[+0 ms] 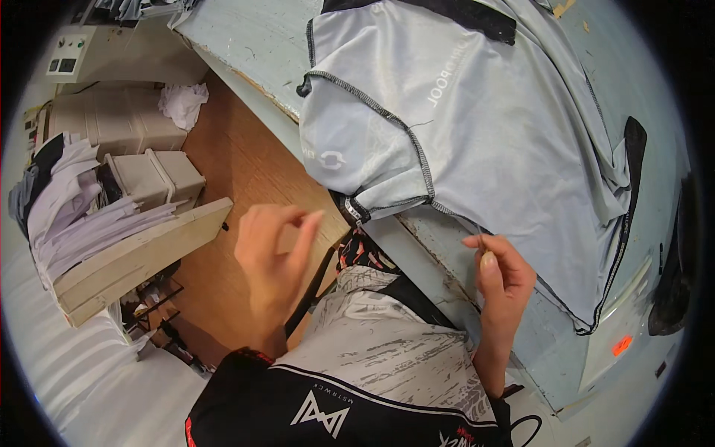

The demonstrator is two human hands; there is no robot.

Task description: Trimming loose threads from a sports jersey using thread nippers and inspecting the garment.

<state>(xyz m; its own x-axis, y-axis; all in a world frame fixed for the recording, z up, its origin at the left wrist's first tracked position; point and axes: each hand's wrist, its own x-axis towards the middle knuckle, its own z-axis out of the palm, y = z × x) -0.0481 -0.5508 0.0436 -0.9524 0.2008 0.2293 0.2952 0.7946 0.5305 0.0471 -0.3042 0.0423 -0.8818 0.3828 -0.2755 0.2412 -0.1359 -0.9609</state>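
Observation:
A light grey garment [506, 141] lies spread on the table, with dark overlock seams and a black band [469, 16] at its far edge. Its sleeve [342, 134] reaches toward the near left edge and ends in a dark cuff [350, 209]. My right hand [503, 272] is at the garment's near edge, thumb and forefinger pinched by the seam. Something thin and dark shows between those fingertips, too small to name. My left hand [272, 246] hangs in the air left of the cuff, slightly blurred. Its fingers are curled, the thumb stands apart, and nothing shows in it.
The worn pale-blue table [246, 45] has a chipped near edge. At left, a wooden board [141, 261] stands beside piled light fabric [82, 216]. Grey bins [160, 179] are behind it on the brown floor. An orange sticker [622, 345] is at right.

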